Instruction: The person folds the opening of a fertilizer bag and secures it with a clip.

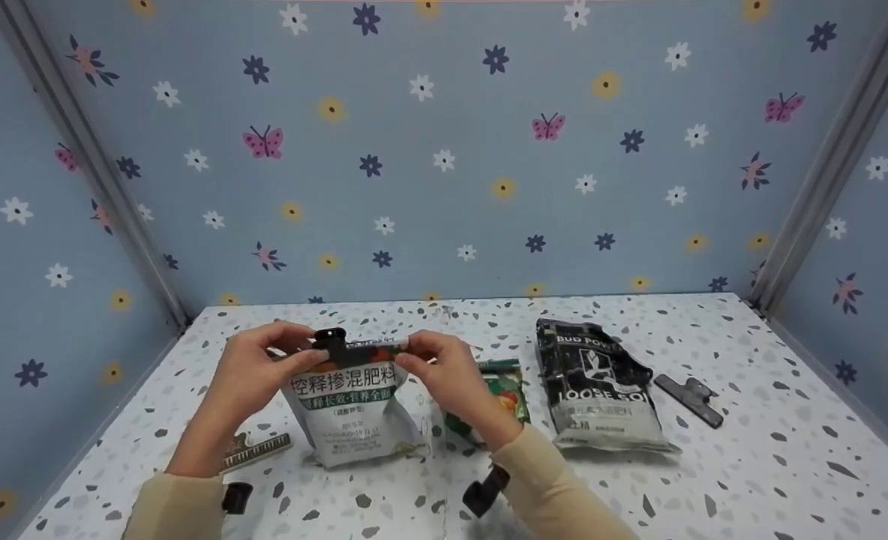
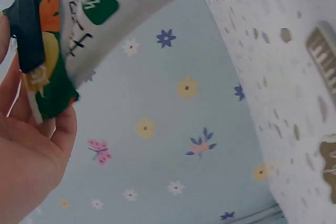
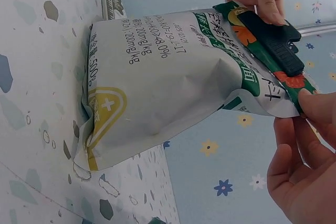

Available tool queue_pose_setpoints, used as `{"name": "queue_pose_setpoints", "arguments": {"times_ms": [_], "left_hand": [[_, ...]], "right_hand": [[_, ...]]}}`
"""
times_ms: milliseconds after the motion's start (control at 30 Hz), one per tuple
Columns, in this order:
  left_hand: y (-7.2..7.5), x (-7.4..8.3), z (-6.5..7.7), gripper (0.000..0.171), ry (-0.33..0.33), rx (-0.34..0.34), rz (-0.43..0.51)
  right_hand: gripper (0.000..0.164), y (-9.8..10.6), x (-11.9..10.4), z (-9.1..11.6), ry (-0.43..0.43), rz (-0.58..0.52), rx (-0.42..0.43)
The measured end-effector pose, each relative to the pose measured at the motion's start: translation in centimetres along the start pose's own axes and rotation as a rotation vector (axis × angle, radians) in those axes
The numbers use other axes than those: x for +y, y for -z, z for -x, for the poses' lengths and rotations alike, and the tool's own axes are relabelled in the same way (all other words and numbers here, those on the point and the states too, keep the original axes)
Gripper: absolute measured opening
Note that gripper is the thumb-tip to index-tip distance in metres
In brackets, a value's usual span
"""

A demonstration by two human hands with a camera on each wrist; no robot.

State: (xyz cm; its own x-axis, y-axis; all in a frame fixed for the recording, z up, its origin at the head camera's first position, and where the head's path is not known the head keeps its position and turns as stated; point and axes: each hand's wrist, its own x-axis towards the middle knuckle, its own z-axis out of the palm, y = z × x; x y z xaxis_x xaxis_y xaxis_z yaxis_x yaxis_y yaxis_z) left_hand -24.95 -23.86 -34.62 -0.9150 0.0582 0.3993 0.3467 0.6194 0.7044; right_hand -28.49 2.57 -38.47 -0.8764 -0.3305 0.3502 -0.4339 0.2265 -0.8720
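Note:
A white fertilizer bag stands on the speckled table with its dark green and orange top folded over. Across that fold sits a black bag clip, its lever pointing up in the head view. My left hand grips the clip, thumb on the near side; in the left wrist view its fingers curl behind the fold's corner. With thumb and fingers, my right hand pinches the other end of the folded top, beside the clip.
Behind my right forearm lies a green packet with a green strip on top. Farther right are a black and grey soil bag and a dark clip. A piano-keyboard-shaped piece lies by my left wrist. Patterned walls enclose the table.

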Motion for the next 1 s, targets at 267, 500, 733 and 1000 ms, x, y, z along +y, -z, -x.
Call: {"name": "queue_pose_setpoints", "arguments": {"times_ms": [267, 500, 733, 1000], "left_hand": [[0.2, -3.0, 1.5, 0.042, 0.176, 0.089, 0.192], [-0.1, -3.8, 1.6, 0.044, 0.24, 0.117, 0.295], [-0.6, -4.4, 1.6, 0.046, 0.298, 0.127, 0.344], [-0.8, -4.4, 1.5, 0.055, 0.343, 0.122, 0.337]], "right_hand": [[0.006, 0.1, -0.2, 0.0, 0.019, 0.032, -0.011], [0.007, 0.1, 0.1, 0.2, 0.003, 0.015, -0.003], [0.011, -0.1, 0.7, 0.1, -0.054, 0.042, -0.022], [0.012, -0.2, 0.9, 0.2, -0.118, 0.08, -0.07]]}}
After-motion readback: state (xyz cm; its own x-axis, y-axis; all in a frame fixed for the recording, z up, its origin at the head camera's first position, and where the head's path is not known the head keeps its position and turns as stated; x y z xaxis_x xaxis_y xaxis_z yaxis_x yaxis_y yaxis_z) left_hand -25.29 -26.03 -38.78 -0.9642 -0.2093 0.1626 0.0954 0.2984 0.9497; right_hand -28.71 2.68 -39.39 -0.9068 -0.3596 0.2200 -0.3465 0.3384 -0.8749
